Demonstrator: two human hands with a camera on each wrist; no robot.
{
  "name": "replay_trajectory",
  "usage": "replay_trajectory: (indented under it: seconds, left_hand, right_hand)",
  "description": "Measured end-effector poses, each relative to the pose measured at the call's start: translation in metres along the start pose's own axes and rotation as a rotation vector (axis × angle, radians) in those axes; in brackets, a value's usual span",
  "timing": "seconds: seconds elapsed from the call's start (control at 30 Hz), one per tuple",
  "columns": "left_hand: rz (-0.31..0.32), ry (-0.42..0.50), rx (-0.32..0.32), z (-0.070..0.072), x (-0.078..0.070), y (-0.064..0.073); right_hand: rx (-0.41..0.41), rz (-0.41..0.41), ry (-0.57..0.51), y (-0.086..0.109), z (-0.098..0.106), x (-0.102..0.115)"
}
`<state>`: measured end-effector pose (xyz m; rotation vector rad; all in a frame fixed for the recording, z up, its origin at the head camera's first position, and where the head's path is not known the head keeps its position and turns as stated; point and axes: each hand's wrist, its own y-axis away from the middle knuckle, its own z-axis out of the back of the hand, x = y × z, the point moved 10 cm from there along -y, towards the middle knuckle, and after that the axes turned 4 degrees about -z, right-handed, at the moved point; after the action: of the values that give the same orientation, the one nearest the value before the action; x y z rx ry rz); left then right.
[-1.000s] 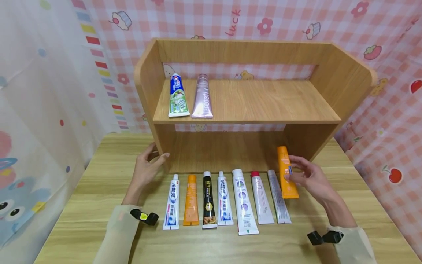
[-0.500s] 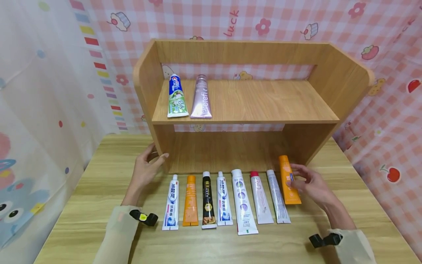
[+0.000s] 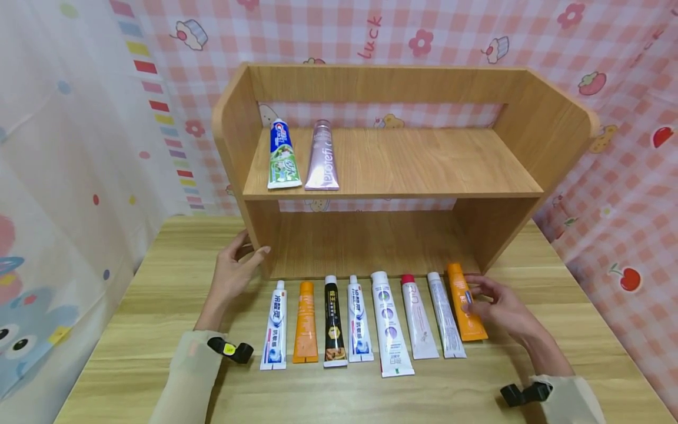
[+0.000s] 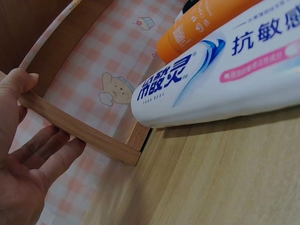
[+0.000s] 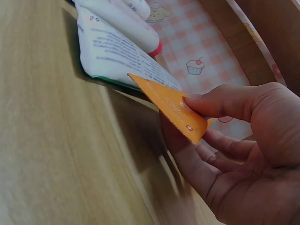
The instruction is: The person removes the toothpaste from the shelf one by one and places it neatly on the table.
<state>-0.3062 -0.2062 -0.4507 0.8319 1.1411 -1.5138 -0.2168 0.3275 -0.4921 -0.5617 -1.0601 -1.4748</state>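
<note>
My right hand (image 3: 498,303) pinches an orange toothpaste tube (image 3: 466,312) between thumb and fingers, at the right end of a row of tubes on the table. In the right wrist view the thumb presses the flat orange end (image 5: 173,108), which is tilted above the wood with a shadow under it. Next to it lies a grey tube (image 3: 446,318). My left hand (image 3: 235,271) holds the left side panel of a two-level wooden shelf (image 3: 381,132), thumb and fingers on either side of its edge. A white-and-blue toothpaste tube (image 4: 211,79) lies close by.
More tubes lie in the row: orange (image 3: 305,324), black (image 3: 333,324), a large white one (image 3: 391,330) and a red-capped one (image 3: 418,321). A green-blue tube (image 3: 283,156) and a lilac tube (image 3: 322,159) lie on the upper shelf. Patterned cloth (image 3: 455,35) hangs behind.
My right hand has brought the orange tube down and towards me, from overlapping the shelf's lower opening to beside the grey tube. My left hand stays on the shelf panel.
</note>
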Motion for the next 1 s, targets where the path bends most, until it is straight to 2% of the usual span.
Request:
replay_trajectory:
  seconds: [0.27,0.67,1.0]
  left_hand:
    - [-0.037,-0.006,-0.004,0.000,-0.003,0.000]
    - [-0.024,-0.004,0.004,-0.001,-0.003,0.001]
    - [-0.007,0.000,0.006,-0.001,-0.003,0.000]
  right_hand:
    - [0.017,-0.021,0.028,0.003,-0.005,-0.002]
    - [0.010,-0.091,0.086,0.007,-0.008,-0.007]
    - [-0.032,-0.106,0.216,0.014,-0.006,0.002]
